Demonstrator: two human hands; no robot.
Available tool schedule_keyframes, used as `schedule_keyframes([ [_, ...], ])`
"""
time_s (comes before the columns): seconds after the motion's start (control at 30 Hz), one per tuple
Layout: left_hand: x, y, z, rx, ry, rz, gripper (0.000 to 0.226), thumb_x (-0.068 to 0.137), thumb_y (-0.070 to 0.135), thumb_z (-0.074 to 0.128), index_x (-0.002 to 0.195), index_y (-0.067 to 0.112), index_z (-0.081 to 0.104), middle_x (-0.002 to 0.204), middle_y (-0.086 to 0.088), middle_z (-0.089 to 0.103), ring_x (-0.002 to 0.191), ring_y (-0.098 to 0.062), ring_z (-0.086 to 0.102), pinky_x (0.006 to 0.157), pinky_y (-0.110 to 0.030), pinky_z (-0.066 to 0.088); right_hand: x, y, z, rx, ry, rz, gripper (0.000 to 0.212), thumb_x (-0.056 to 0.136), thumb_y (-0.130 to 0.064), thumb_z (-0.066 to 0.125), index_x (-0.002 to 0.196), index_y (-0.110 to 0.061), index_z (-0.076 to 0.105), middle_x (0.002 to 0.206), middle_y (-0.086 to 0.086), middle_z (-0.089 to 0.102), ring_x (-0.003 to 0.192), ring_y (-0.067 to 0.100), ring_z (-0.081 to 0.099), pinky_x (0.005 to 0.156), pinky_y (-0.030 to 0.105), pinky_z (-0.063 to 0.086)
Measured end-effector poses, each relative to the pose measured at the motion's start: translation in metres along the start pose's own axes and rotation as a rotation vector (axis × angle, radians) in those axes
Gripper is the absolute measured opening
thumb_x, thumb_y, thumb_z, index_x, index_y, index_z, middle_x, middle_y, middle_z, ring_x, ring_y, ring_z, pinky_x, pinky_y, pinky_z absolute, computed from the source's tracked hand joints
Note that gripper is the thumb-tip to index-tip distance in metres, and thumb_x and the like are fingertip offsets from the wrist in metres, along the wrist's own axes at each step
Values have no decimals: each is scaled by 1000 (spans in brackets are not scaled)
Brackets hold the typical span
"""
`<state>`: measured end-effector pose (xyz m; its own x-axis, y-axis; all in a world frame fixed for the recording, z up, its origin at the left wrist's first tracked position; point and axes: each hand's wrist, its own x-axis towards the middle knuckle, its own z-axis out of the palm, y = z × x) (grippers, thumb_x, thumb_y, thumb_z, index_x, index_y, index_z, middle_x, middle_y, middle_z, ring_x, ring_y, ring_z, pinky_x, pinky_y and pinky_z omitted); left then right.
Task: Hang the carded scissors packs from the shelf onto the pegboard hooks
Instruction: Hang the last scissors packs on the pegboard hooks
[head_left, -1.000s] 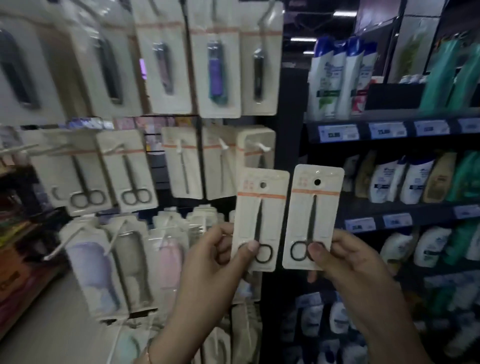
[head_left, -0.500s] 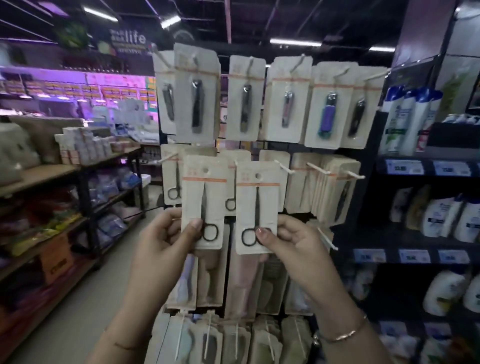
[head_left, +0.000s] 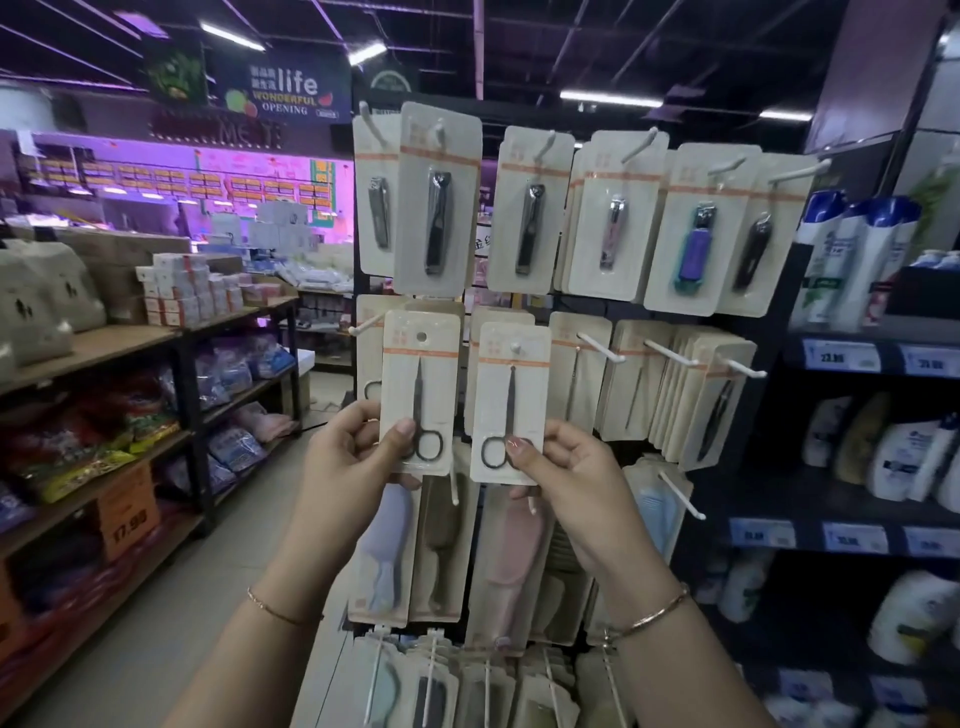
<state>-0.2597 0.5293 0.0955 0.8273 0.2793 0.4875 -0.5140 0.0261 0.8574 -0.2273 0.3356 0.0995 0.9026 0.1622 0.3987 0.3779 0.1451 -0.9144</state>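
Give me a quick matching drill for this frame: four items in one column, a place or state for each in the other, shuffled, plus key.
1. left-hand scissors pack
2. right-hand scissors pack
3. purple nail clipper
4. orange price sign

A. hanging in the top row
B. hang hole over a hook tip
C. on the wooden shelving at left
D. hang hole open, no hook through it

Pairs: 1-D, 2-B, 3-A, 4-C

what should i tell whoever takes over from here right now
Left hand: fingers pinch the bottom of the left scissors pack; its hang hole is empty, not yet on a hook.
Right hand: holds the right scissors pack; a white hook tip shows at its hole, so it looks started.
Left to do: push the right pack fully on, then hang the left one in the middle row.
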Motion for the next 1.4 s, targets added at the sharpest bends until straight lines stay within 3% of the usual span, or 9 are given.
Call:
schedule_keyframes([
  [0.23,4,4,2,38,11,25,20,91,9,59,105,-4,58,96,-38,64,76,-31,62,52,-28,59,12,9,-1,7,-10,-2,9,87,-13,67,94,-18,70,92,1,79,75,14,71,58,22,57],
  [0.73,1,6,5,18,-32,-2,27,90,7,58,112,-9,53,101,-43,61,81,-37,60,51,-26,58,22,16,-6,-7,-18,-7,8,87,-12,67,94,-10,69,86,2,78,71,13,68,57,22,57],
  [0.83,-2,6,5,9,-47,-11,27,90,6,58,111,-9,55,99,-34,68,79,-34,64,50,-25,57,23,17,-7,-9,-28,-7,8,87,-13,67,94,-11,69,87,2,78,73,14,68,58,22,57],
  [0.93,-3,7,4,-3,-44,-19,26,90,6,57,111,-9,54,99,-36,66,78,-34,64,49,-24,57,23,19,-7,5,-40,-11,7,87,-13,67,92,-16,70,88,2,78,74,13,69,59,22,57],
  [1.13,-4,7,6,4,-68,-12,25,90,6,58,110,-8,56,94,-29,71,64,-18,68,49,-25,56,24,20,-7,14,-45,-14,6,87,-13,68,88,-18,71,85,2,77,73,12,68,58,23,57],
  [1.4,1,9,5,-1,-9,1,30,91,5,57,115,-12,50,104,-46,57,80,-36,57,50,-25,57,23,19,-8,5,-36,-18,7,87,-13,67,92,-16,70,86,2,78,72,12,69,58,22,57],
])
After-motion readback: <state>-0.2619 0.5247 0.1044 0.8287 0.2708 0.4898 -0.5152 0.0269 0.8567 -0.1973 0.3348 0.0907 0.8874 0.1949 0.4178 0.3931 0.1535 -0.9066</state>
